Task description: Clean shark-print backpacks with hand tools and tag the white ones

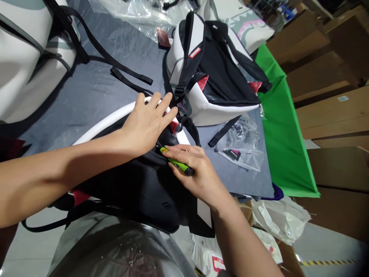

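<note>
A black backpack with white edging (135, 184) lies at the table's near edge. My left hand (148, 123) rests on its upper part, fingers spread over the white rim beside a red tab. In my right hand (193, 169) is a green tool with a black end (180, 165), its front end touching the black fabric just below my left hand. What the tool's tip does is too small to tell. Beyond my hands stands a second white and black backpack (221, 73), its straps facing up.
At the far left is another white bag (25, 65) with loose black straps on the grey table (115, 88). Clear plastic bags lie at the back and right (242, 142). A green fabric bin (288, 134) borders the table, with cardboard boxes (334, 111) beyond.
</note>
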Motion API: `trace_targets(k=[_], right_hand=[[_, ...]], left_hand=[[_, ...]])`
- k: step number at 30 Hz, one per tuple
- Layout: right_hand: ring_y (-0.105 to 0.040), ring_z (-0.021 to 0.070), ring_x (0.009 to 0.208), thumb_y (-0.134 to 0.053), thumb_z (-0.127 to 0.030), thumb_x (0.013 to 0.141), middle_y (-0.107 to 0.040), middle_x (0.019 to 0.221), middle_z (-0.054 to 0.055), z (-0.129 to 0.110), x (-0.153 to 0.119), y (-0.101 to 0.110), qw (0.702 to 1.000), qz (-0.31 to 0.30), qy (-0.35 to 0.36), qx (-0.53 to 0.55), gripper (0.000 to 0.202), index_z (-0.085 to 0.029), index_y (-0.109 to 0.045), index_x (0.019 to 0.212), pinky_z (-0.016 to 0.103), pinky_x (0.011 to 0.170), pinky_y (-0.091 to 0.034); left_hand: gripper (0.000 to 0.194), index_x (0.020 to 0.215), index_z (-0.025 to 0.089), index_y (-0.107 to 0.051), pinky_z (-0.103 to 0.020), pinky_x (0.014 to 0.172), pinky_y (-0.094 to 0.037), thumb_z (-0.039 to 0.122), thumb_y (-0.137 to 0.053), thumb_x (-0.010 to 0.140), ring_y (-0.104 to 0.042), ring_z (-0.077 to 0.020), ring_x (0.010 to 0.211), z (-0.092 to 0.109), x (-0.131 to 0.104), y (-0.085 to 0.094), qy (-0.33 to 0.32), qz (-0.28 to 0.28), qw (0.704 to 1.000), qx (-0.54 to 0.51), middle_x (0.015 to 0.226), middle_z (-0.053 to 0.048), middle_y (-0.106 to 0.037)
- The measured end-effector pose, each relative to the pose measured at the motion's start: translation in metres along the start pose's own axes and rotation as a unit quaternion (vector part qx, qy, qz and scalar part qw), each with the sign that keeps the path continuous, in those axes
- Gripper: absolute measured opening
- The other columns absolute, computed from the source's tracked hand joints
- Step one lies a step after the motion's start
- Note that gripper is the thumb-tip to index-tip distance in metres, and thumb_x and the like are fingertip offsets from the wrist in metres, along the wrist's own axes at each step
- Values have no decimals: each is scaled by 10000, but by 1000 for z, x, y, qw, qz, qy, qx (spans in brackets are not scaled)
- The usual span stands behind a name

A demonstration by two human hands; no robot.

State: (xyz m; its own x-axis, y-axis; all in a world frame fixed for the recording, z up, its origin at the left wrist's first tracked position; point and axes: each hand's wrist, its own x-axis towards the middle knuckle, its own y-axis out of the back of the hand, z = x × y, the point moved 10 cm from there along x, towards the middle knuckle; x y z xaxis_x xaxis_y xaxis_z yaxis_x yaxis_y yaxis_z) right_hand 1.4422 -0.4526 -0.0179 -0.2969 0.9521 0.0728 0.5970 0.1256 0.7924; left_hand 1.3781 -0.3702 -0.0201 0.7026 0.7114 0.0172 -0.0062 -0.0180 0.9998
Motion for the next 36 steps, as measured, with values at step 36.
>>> trace_targets(k=[36], right_hand=[[-690, 220, 1042, -625, -153, 864, -755, 1121, 35, -1, 4, -6, 991, 111, -14, 66, 268, -267, -724, 1086, 440, 941, -415]], left_hand=[[1259, 1558, 350, 98, -468, 1000, -445, 400, -818, 695, -354, -424, 1363, -39, -10, 5, 74, -175, 981, 43, 1647, -172, 19]])
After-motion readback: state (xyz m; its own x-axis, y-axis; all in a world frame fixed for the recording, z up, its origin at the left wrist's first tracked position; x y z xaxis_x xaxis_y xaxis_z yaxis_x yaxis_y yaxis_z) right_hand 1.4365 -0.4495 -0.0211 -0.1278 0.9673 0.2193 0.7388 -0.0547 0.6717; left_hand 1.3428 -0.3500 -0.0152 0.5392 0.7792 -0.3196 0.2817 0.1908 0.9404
